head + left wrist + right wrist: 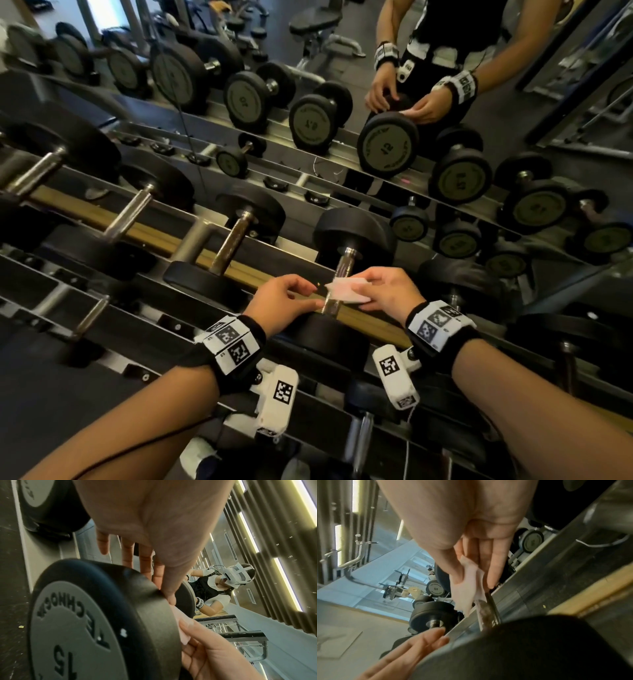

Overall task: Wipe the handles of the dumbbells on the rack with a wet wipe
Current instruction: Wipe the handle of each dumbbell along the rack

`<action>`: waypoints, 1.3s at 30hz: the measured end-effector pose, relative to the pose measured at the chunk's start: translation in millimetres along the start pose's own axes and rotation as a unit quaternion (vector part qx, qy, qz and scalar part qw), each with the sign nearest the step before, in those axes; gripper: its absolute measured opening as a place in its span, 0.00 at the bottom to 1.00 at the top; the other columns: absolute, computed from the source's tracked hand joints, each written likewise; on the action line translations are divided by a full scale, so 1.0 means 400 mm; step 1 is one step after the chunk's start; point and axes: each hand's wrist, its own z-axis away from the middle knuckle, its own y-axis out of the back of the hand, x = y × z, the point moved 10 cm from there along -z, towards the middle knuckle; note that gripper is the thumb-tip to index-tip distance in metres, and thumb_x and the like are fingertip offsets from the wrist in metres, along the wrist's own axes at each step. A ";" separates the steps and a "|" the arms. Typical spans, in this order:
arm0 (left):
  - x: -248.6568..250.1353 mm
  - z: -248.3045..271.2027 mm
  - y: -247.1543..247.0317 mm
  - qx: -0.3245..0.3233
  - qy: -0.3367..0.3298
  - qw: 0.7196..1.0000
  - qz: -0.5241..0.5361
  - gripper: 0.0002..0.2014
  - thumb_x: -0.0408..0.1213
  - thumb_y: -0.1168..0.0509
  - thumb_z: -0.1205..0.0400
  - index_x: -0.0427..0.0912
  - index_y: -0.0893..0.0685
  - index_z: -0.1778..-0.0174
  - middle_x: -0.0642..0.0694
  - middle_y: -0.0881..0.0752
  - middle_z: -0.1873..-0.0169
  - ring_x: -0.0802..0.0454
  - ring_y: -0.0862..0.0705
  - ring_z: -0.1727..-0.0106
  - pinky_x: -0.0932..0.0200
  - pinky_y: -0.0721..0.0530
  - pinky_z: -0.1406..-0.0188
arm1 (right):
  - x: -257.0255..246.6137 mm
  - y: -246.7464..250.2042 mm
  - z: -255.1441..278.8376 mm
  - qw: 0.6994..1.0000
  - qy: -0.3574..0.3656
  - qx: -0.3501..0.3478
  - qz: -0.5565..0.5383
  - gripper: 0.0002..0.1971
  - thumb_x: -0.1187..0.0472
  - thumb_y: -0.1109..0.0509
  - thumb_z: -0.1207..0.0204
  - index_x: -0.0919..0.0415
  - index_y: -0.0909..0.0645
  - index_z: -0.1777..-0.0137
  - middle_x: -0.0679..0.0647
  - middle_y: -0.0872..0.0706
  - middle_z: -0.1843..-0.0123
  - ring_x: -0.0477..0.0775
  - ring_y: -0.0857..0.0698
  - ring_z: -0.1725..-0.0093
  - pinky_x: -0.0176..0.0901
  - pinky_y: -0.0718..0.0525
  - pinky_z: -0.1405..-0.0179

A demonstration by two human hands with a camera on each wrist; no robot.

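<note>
- Our right hand (387, 291) pinches the wet wipe (346, 290) against the dumbbell handle (337, 284); pinched this lightly, it could slip off mid-stroke.
- Our left hand (284, 301), fingers loosely extended and holding nothing, sits beside the handle (an unsteadied dumbbell may roll).

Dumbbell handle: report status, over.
Right hand pinches wet wipe against handle. Left hand open, fingertips beside handle. Nothing blocking.

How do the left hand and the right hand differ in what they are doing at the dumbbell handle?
The right hand pinches the wet wipe between thumb and fingers; the left hand holds nothing. The right hand's wipe lies against the dumbbell handle; the left hand's relaxed fingers reach toward it from the other side. Both wear marker wristbands.
</note>
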 end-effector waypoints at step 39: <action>-0.024 0.032 0.000 -0.122 0.025 0.992 -0.004 0.06 0.46 0.22 0.26 0.64 0.08 0.58 0.63 0.08 0.55 0.66 0.12 0.50 0.62 0.19 0.39 | -0.093 0.028 -0.084 0.944 0.228 0.033 0.238 0.12 0.48 0.34 0.18 0.32 0.16 0.38 0.36 0.10 0.45 0.37 0.11 0.65 0.28 0.14 0.63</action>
